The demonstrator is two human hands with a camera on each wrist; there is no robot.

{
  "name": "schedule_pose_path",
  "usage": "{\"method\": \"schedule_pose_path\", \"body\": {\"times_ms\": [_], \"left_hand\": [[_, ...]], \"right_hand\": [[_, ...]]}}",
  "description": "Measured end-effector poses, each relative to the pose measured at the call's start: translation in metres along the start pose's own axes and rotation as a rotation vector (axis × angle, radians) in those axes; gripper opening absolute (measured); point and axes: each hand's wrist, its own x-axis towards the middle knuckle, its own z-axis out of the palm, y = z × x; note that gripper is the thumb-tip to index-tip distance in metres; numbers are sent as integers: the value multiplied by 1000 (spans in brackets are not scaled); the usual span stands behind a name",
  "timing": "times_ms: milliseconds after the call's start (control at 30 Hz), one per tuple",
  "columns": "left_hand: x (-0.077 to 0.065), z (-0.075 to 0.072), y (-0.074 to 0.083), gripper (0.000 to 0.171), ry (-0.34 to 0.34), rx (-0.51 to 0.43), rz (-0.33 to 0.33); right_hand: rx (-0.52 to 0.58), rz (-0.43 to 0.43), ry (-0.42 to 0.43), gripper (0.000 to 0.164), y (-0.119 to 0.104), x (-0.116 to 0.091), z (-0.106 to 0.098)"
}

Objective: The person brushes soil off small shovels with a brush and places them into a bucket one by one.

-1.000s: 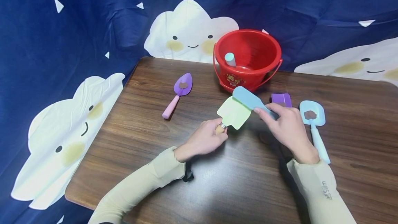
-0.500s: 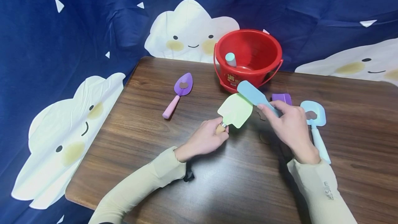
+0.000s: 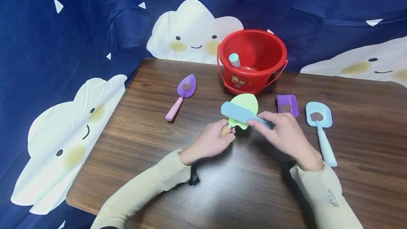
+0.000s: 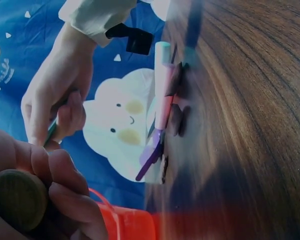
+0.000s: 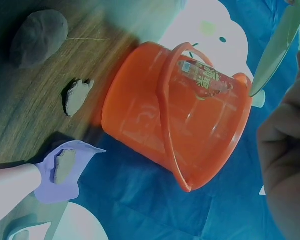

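My left hand (image 3: pixel 211 139) grips the wooden handle (image 3: pixel 226 130) of a pale green toy shovel (image 3: pixel 249 102), its blade tipped towards the bucket. In the left wrist view the handle's round butt (image 4: pixel 18 200) pokes out of that fist. My right hand (image 3: pixel 284 133) pinches a flat blue spatula-like tool (image 3: pixel 236 111) near its handle end. This tool lies across the green blade in the head view, covering part of it. A red bucket (image 3: pixel 254 80) stands just beyond both tools, with a pale blue cylinder end (image 3: pixel 234 60) visible inside.
Left of the bucket lies a purple trowel (image 3: pixel 191 80) with a pink handle. At right are a purple scoop (image 3: pixel 287 100) and a light blue shovel (image 3: pixel 325 144). Each bears a brown lump. Loose brown lumps (image 5: pixel 78 97) lie on the wooden table (image 3: pixel 152 186).
The blue tool first shifted slightly up and right, then swung left and down across the green blade with my right hand. My left hand has barely moved.
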Motion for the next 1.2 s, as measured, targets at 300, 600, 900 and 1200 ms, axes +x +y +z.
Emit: {"method": "schedule_pose_path", "body": {"times_ms": [300,600,900,1200], "left_hand": [[2,1,0,9,10,-18,22],[1,2,-4,23,-23,-157,17],[0,1,-3,25,-13,-170,5],[0,0,-3,25,1,-169,3]], "right_hand": [[-4,15,-39,18,4,2,0],[-31,56,-2,24,10,2,0],[-48,70,54,23,13,5,2],[-58,88,90,24,14,7,4]]}}
